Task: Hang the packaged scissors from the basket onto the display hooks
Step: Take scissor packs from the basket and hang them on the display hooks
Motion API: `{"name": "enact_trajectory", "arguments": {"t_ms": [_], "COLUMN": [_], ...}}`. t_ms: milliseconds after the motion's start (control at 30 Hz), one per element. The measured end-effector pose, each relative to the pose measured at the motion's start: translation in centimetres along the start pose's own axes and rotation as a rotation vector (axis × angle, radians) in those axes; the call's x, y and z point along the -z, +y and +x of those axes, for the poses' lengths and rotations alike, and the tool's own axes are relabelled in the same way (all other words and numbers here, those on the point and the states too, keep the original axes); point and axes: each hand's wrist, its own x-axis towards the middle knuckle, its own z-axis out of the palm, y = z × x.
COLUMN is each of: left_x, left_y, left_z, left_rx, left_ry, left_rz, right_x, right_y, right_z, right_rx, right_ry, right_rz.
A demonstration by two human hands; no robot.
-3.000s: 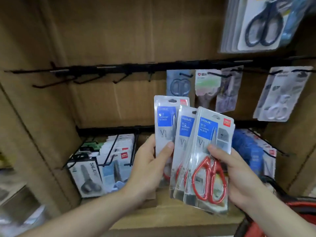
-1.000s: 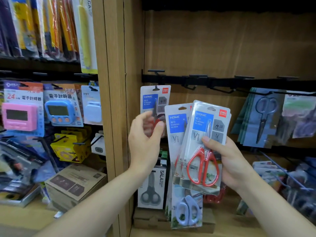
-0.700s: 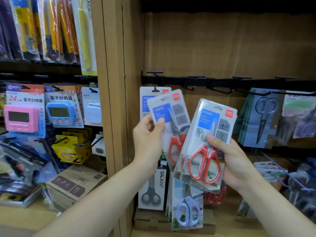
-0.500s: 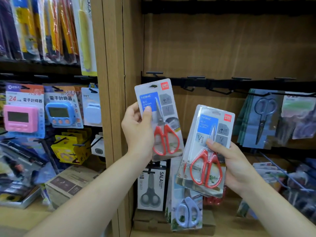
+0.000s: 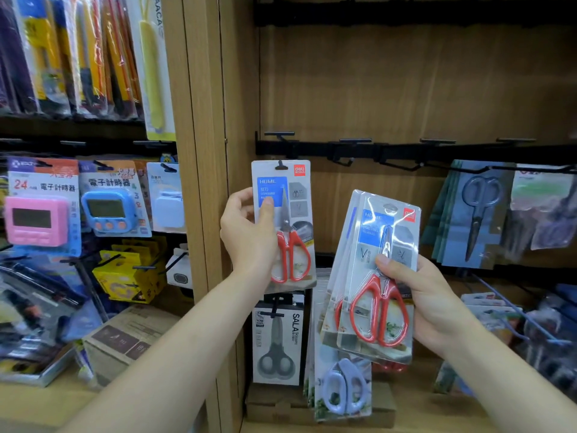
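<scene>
The pack of red-handled scissors point(image 5: 295, 220) is pinched in the left hand point(image 5: 246, 239), thumb on its blue label. Its hang-hole at 12 o'clock sits, as far as I can tell, over the tip of the leftmost hook point(image 5: 281, 165). At 4 o'clock the right hand point(image 5: 434, 301) grips a fan of matching packs point(image 5: 377, 314), about 3. This looks like the threading step. Next, I'd judge, slide it back toward the black rail point(image 5: 406, 150) and let go. The packs are glossy, stiff blister plastic over flat card, and the prongs are thin metal.
</scene>
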Motion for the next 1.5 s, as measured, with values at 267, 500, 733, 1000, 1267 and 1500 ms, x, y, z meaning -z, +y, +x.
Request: {"name": "enact_trajectory", "arguments": {"t_ms": [267,500,733,1000,1267,1500], "left_x": [-0.4,0.2,0.5,1.4,1.4,1.5], "left_y": [-1.0,-2.2,-0.3,-0.9,-1.0,-1.7], "left_z": [-0.5,-4.2,-5.5,-4.9,-3.1,-3.0], "left_rx": [-0.081,-0.348,0.143,-0.030,0.071,0.056], "left_ry": [0.066,-0.333,-0.745,-0.192,-0.059,-0.008], "left_rz": [0.091,0.184,-0.066,-0.071,-0.088,-0.044], "right_x": [-0.1,0.2,-0.8,-1.2,-1.6,-1.4], "right_y": [-0.1,-0.2,0.0,0.3,0.4,-0.1], "right_z": [-0.2,0.0,0.4,0.7,0.5,0.2], "right_rx": [0.000,0.024,0.053,0.024,0.010,0.048], "right_ry": [-0.005,-0.009,-0.058,-0.001,-0.034,-0.041], "right_rz": [0.015,0.005,0.072,0.139,0.107,0.065]}}
